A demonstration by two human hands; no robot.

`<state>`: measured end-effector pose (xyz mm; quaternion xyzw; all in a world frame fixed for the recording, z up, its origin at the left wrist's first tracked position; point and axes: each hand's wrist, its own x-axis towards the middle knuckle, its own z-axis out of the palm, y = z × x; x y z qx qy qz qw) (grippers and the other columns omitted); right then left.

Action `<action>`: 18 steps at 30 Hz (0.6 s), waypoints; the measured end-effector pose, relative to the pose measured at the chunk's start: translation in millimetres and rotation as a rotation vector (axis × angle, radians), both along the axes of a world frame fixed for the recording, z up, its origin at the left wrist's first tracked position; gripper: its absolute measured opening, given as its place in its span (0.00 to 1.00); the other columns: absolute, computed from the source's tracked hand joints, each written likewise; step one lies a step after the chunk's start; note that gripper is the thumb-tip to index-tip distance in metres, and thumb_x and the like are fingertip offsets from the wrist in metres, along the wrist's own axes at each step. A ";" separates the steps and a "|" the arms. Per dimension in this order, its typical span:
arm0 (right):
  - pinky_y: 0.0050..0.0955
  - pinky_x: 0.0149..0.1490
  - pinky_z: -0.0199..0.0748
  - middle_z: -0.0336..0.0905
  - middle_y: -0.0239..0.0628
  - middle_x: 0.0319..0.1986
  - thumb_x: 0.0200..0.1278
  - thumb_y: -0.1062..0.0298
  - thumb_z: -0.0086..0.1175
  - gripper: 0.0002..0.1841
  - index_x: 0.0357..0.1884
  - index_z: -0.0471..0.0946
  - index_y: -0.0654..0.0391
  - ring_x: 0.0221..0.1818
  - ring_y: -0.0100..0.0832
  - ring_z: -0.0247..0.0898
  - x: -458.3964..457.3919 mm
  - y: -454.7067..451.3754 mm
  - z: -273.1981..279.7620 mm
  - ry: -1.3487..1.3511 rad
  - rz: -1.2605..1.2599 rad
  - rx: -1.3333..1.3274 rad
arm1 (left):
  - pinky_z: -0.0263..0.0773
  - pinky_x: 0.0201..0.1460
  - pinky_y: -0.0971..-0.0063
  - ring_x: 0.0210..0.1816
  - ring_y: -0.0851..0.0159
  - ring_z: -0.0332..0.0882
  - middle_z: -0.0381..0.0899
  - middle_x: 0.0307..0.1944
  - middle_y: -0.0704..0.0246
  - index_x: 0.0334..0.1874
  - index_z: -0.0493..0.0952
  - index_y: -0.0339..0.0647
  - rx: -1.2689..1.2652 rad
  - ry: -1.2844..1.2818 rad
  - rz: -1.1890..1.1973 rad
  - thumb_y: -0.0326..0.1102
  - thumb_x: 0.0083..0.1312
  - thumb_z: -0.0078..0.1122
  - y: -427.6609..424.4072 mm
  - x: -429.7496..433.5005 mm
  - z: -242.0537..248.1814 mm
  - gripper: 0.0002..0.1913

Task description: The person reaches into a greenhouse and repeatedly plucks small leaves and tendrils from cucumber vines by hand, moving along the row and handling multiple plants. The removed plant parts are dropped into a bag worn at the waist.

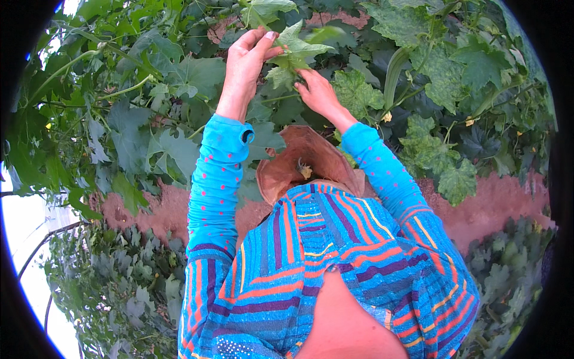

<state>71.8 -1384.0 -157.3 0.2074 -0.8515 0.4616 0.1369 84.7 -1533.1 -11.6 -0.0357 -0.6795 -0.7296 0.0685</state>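
Observation:
Both bare hands are raised among vine plants at the upper middle of the head view. My left hand point(251, 56) has its thumb and fingers pinched on a green vine shoot point(269, 31) beside a pale green lobed leaf point(300, 44). Lower and to the right, my right hand point(317, 89) reaches its fingertips up to the underside of the same leafy shoot; part of the fingers is hidden by leaves, so its hold cannot be told. Below the hands, against the striped shirt, hangs a brown open container point(291, 155) with a withered yellow flower point(305, 171) inside.
Dense vines stand ahead, with a long ridged green gourd point(394, 74) hanging at the right and small yellow flowers point(387, 117) nearby. A strip of reddish soil point(484, 204) crosses below the vines. More plants point(121, 278) grow behind, beside a thin dark curved pole point(38, 247).

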 end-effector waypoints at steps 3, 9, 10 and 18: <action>0.48 0.47 0.72 0.79 0.50 0.39 0.64 0.61 0.52 0.14 0.45 0.76 0.58 0.43 0.54 0.74 -5.9 2.1 4.2 -0.161 0.040 0.171 | 0.73 0.50 0.74 0.48 0.63 0.79 0.76 0.52 0.58 0.52 0.75 0.31 -0.180 0.107 -0.008 0.36 0.65 0.60 -6.2 -10.8 -0.5 0.17; 0.45 0.42 0.73 0.80 0.49 0.31 0.65 0.58 0.51 0.14 0.35 0.80 0.59 0.37 0.52 0.76 -13.2 20.8 5.8 -0.244 0.141 0.157 | 0.70 0.56 0.70 0.55 0.62 0.77 0.71 0.61 0.53 0.52 0.78 0.39 -0.575 0.435 0.204 0.36 0.65 0.56 -27.7 -32.3 -2.8 0.15; 0.44 0.42 0.73 0.80 0.48 0.30 0.65 0.59 0.51 0.14 0.35 0.81 0.59 0.36 0.51 0.77 -15.5 22.7 5.3 -0.274 0.162 0.119 | 0.71 0.55 0.70 0.53 0.63 0.78 0.74 0.57 0.55 0.51 0.79 0.40 -0.577 0.346 0.226 0.35 0.65 0.56 -28.9 -28.2 -7.6 0.14; 0.36 0.39 0.74 0.82 0.42 0.29 0.66 0.60 0.50 0.14 0.37 0.83 0.57 0.30 0.38 0.79 -28.5 37.3 6.2 -0.367 0.410 0.036 | 0.73 0.47 0.75 0.43 0.71 0.79 0.84 0.44 0.63 0.51 0.78 0.33 -0.913 0.044 0.078 0.34 0.64 0.58 4.3 -11.7 -69.9 0.16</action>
